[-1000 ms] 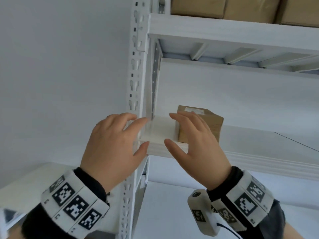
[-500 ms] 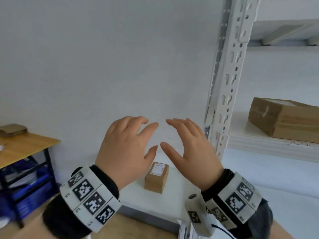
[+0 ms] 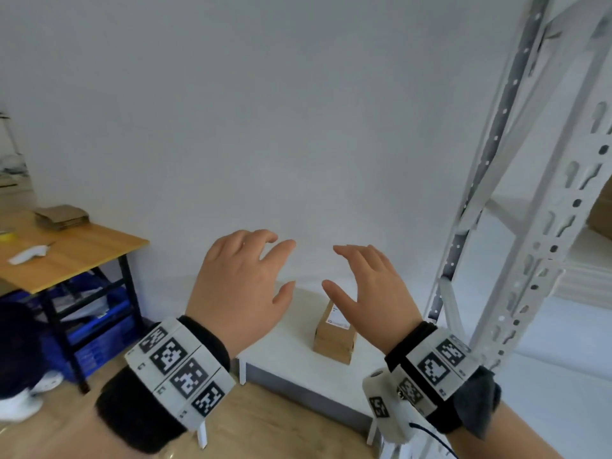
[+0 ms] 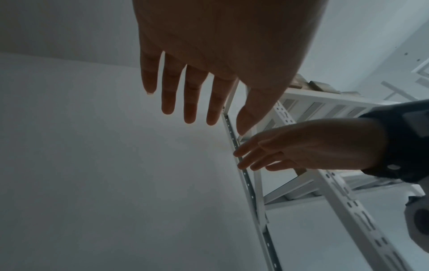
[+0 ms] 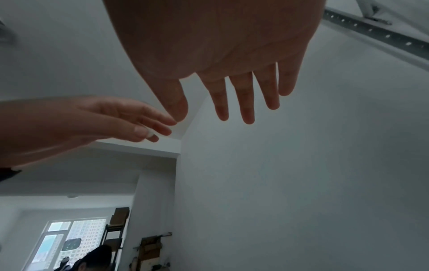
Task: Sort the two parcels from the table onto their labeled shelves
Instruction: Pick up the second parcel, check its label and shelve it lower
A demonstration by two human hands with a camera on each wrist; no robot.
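Observation:
A small brown cardboard parcel [image 3: 334,336] with a white label stands on the low white table [image 3: 291,356], below and between my hands. My left hand [image 3: 245,279] hovers in the air above the table's left part, fingers spread and holding nothing. To its right, my right hand [image 3: 367,286] is also held up, empty, fingers straight, and partly covers the parcel's top. The wrist views show both palms, left hand [image 4: 209,64] and right hand [image 5: 220,55], empty. Another brown parcel [image 3: 601,217] lies on the white shelf [image 3: 589,260] at the far right edge.
The white metal rack's perforated uprights [image 3: 530,260] rise close to my right hand. A wooden desk [image 3: 66,256] with flattened cardboard [image 3: 61,217] and blue crates [image 3: 96,329] under it stands at the left. A bare white wall fills the back. Wooden floor [image 3: 265,422] lies below.
The view has swung left and down from the shelf to the low table. Both empty hands have come away from the shelved parcel and now hover over the parcel on the table.

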